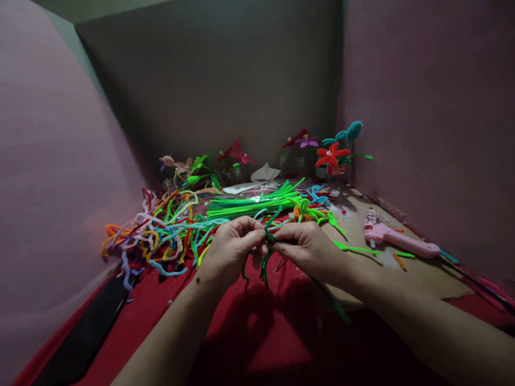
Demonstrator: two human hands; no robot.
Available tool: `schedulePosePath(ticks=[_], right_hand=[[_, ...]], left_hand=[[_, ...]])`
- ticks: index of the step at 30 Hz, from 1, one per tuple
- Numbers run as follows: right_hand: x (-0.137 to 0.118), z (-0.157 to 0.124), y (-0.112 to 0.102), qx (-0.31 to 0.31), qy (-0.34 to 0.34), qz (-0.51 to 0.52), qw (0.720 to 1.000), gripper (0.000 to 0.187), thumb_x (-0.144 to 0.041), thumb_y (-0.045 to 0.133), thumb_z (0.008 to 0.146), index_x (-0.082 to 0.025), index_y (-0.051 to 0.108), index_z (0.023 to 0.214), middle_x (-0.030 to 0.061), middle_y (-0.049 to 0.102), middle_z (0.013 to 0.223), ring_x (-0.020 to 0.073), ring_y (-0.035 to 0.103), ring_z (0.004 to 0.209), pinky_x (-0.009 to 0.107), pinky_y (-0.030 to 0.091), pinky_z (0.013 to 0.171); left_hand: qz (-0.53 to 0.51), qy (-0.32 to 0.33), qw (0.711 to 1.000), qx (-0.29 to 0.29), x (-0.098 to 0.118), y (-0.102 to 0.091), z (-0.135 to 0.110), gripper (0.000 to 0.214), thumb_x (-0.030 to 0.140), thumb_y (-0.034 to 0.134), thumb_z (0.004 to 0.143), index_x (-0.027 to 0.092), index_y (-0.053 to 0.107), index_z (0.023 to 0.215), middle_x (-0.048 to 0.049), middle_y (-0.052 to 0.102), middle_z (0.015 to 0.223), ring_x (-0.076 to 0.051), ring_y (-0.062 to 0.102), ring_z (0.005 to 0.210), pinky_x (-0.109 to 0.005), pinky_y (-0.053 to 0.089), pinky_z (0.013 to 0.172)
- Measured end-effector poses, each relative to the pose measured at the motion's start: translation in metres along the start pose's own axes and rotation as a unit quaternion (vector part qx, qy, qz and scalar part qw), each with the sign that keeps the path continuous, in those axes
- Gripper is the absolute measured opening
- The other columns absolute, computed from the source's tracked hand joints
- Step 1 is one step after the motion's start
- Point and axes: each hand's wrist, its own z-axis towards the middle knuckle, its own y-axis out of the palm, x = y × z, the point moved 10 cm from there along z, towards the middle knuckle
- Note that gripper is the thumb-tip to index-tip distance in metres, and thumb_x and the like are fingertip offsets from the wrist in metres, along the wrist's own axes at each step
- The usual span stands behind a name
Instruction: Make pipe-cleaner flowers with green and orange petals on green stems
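Dark green pipe cleaners [264,264] are pinched between my two hands above the red cloth. My left hand [237,244] is closed, thumb and forefinger gripping them from the left. From the right, my right hand [308,246] pinches the same pipe cleaners, its fingertips almost meeting the left ones. One end sticks up above the fingers and several ends dangle below. Just beyond my hands lies a bundle of bright green pipe cleaners [249,206]. How the strands are twisted together is partly hidden by my fingers.
A tangled heap of coloured pipe cleaners [161,230] lies left, near a black flat object [86,327]. On cardboard [426,276] at right rests a pink glue gun [396,238] with its cord. Pipe-cleaner flowers [332,155] stand along the back wall. Pink panels flank both sides.
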Motion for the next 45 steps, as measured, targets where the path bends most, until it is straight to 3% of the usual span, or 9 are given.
schedulePosePath(ticks=[4, 13, 20, 27, 30, 34, 37, 40, 45], right_hand=[[-0.019, -0.006, 0.0, 0.025, -0.083, -0.173, 0.981, 0.018, -0.012, 0.046, 0.082, -0.013, 0.064, 0.079, 0.0057, 0.061, 0.076, 0.0127, 0.052, 0.067, 0.026, 0.038, 0.065], [-0.001, -0.001, 0.007, -0.058, 0.011, -0.161, 0.985, 0.015, -0.008, 0.052, 0.074, -0.016, 0.065, 0.076, -0.0007, 0.058, 0.063, 0.0093, 0.046, 0.057, 0.022, 0.03, 0.054], [-0.014, -0.022, 0.013, -0.116, 0.044, -0.186, 0.975, 0.023, -0.015, 0.044, 0.084, -0.017, 0.045, 0.062, -0.0041, 0.043, 0.054, 0.0067, 0.031, 0.047, 0.021, 0.024, 0.047], [-0.017, -0.065, 0.033, -0.075, 0.062, -0.095, 0.991, 0.023, -0.029, 0.032, 0.091, -0.019, 0.047, 0.076, 0.0003, 0.053, 0.065, 0.0095, 0.045, 0.054, 0.02, 0.036, 0.052], [-0.018, -0.08, 0.041, -0.137, 0.087, -0.092, 0.982, 0.023, -0.025, 0.035, 0.09, -0.018, 0.05, 0.075, 0.001, 0.055, 0.065, 0.0095, 0.046, 0.053, 0.019, 0.036, 0.049], [-0.031, -0.098, 0.04, -0.31, 0.05, -0.134, 0.94, 0.012, -0.019, 0.052, 0.08, -0.02, 0.058, 0.07, -0.0017, 0.057, 0.056, 0.0076, 0.041, 0.042, 0.021, 0.026, 0.038], [-0.048, -0.066, -0.017, -0.11, 0.002, -0.182, 0.977, 0.014, -0.018, 0.049, 0.083, -0.023, 0.062, 0.08, 0.001, 0.061, 0.063, 0.0119, 0.051, 0.055, 0.023, 0.036, 0.048], [-0.079, -0.038, -0.048, 0.08, -0.113, -0.225, 0.964, 0.016, -0.017, 0.046, 0.086, -0.02, 0.062, 0.091, 0.0055, 0.063, 0.082, 0.0165, 0.055, 0.077, 0.028, 0.043, 0.069], [-0.097, -0.005, -0.021, 0.101, -0.204, -0.332, 0.916, 0.017, -0.014, 0.048, 0.084, -0.014, 0.064, 0.088, 0.0102, 0.062, 0.087, 0.021, 0.05, 0.088, 0.035, 0.041, 0.078]], left_hand=[[-0.01, 0.005, 1.0, -0.008, -0.001, 0.0, 0.001, 0.009, 0.021, 0.06, 0.071, 0.014, 0.054, 0.071, 0.0043, 0.055, 0.047, -0.007, 0.045, 0.036, -0.018, 0.037, 0.036], [0.011, 0.033, 0.999, 0.019, 0.009, -0.007, -0.002, 0.01, 0.021, 0.06, 0.07, 0.015, 0.052, 0.073, 0.0058, 0.053, 0.044, -0.006, 0.044, 0.036, -0.015, 0.033, 0.034], [-0.068, 0.029, 0.996, 0.053, 0.016, -0.02, -0.002, 0.016, 0.022, 0.063, 0.065, 0.016, 0.05, 0.071, 0.006, 0.05, 0.042, -0.007, 0.042, 0.035, -0.016, 0.033, 0.033], [-0.015, 0.027, 0.999, 0.022, 0.016, -0.013, -0.005, 0.012, 0.021, 0.061, 0.068, 0.016, 0.051, 0.071, 0.0065, 0.05, 0.041, -0.006, 0.04, 0.032, -0.016, 0.032, 0.03], [-0.012, 0.027, 1.0, -0.004, 0.016, -0.009, -0.005, 0.009, 0.02, 0.06, 0.07, 0.016, 0.051, 0.072, 0.0064, 0.049, 0.041, -0.006, 0.039, 0.031, -0.017, 0.033, 0.029], [-0.017, 0.048, 0.999, 0.008, 0.023, -0.02, -0.003, 0.01, 0.019, 0.06, 0.07, 0.016, 0.051, 0.069, 0.006, 0.05, 0.042, -0.006, 0.041, 0.032, -0.016, 0.033, 0.031], [-0.002, 0.055, 0.998, -0.021, 0.027, -0.018, -0.005, 0.01, 0.02, 0.059, 0.073, 0.016, 0.051, 0.069, 0.0056, 0.05, 0.042, -0.006, 0.041, 0.031, -0.016, 0.032, 0.031], [0.011, 0.054, 0.997, -0.056, 0.029, -0.008, -0.011, 0.01, 0.022, 0.058, 0.075, 0.016, 0.051, 0.071, 0.0054, 0.05, 0.043, -0.005, 0.041, 0.031, -0.015, 0.029, 0.032], [0.022, 0.065, 0.994, -0.083, 0.031, 0.003, -0.018, 0.013, 0.024, 0.06, 0.076, 0.015, 0.052, 0.071, 0.0047, 0.052, 0.048, -0.004, 0.044, 0.037, -0.015, 0.034, 0.036]])
